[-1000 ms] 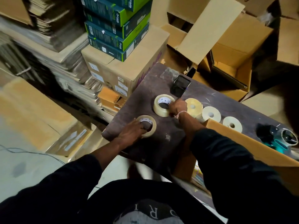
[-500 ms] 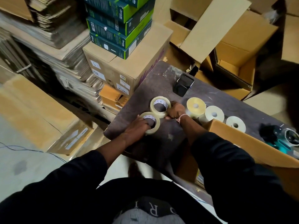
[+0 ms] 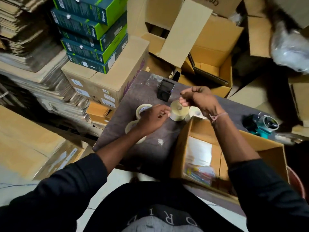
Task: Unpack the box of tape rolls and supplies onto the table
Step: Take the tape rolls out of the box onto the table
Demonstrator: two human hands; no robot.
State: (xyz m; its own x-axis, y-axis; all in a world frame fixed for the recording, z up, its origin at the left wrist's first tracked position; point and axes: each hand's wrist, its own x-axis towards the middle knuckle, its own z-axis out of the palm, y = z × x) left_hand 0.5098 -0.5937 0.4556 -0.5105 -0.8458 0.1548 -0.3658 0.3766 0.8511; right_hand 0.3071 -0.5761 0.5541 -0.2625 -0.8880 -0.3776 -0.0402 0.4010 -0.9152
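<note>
Cardboard box part-unpacked; tape rolls set out on table.
Head view: left hand, fingers loosely curled, hovers over two clear rolls, contact uncertain. Right hand lifted above the yellowish roll, fingers curled, nothing visibly held. Advisable: reach into the box beside the rolls, lift remaining supplies, set clear of the edge.

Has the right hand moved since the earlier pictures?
Yes. The right hand left the tape roll and now sits higher, beside the black holder.
</note>
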